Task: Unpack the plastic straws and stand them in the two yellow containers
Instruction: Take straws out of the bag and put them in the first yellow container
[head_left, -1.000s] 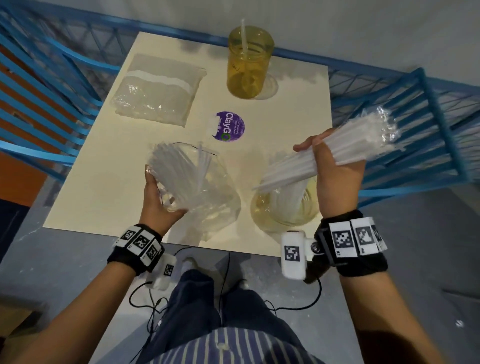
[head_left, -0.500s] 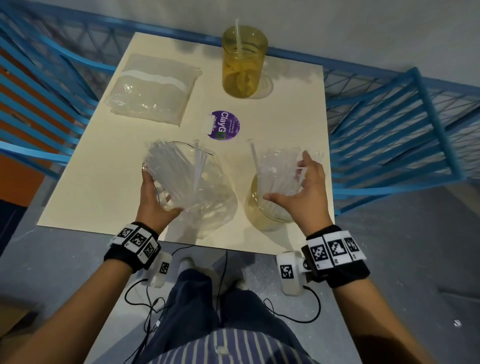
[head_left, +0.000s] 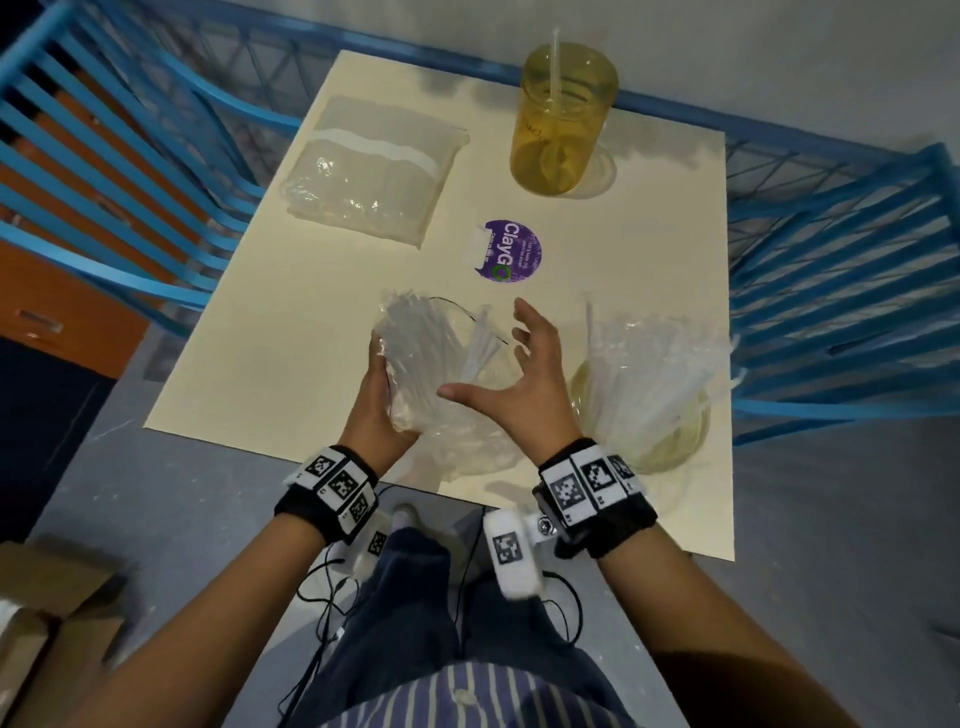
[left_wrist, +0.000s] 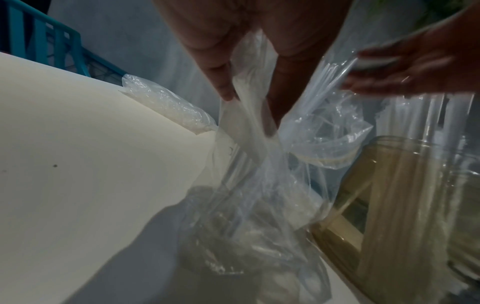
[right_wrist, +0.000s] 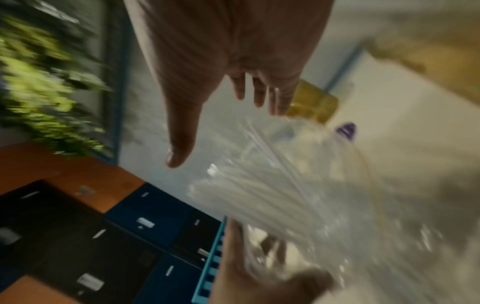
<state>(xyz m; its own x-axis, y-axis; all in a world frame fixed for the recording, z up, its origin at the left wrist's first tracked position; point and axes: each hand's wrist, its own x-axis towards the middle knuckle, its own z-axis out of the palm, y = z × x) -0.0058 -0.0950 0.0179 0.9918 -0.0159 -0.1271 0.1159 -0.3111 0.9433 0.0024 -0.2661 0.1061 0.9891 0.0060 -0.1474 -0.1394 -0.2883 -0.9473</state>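
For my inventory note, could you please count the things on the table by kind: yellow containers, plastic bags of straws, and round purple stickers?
Yellow containers: 2, the far container and the near container
Plastic bags of straws: 2, the sealed bag and the open bag that the left hand holds
Round purple stickers: 1, the purple sticker
Total: 5

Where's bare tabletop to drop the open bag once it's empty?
Widest bare patch: table's left side, below the sealed straw pack, left of the left hand. A narrower strip lies between the purple lid and the far yellow container. Crowded: near edge, with the open bag and the straw-filled near container.
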